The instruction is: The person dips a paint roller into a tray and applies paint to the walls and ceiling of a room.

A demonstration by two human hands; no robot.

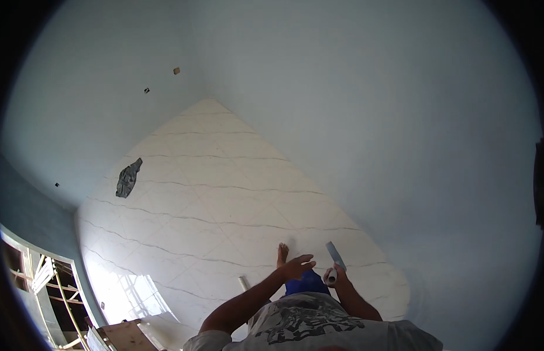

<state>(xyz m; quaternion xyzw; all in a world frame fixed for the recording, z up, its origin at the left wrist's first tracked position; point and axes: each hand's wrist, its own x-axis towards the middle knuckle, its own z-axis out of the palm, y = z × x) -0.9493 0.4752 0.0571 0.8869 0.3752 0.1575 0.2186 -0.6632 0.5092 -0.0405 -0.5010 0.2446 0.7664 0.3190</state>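
Note:
My left hand (298, 267) is held out in front of my body with its fingers apart and nothing in them. To its right, my right hand (339, 275) is closed around a pale roll (331, 277), seen end-on. A flat blue-grey strip (335, 254) rises from the same hand, pointing up and left; whether it belongs to the roll I cannot tell. Blue shorts (307, 283) and a grey printed shirt (316, 319) show below the hands. A bare foot (282, 251) rests on the floor above my left hand.
Veined pale floor tiles (225, 205) meet light blue walls (400, 146). Crumpled dark plastic (128, 178) lies at the left. A white tube (243, 284) stands near my left forearm. Boards (128, 334) and an open window (55, 286) are at the lower left.

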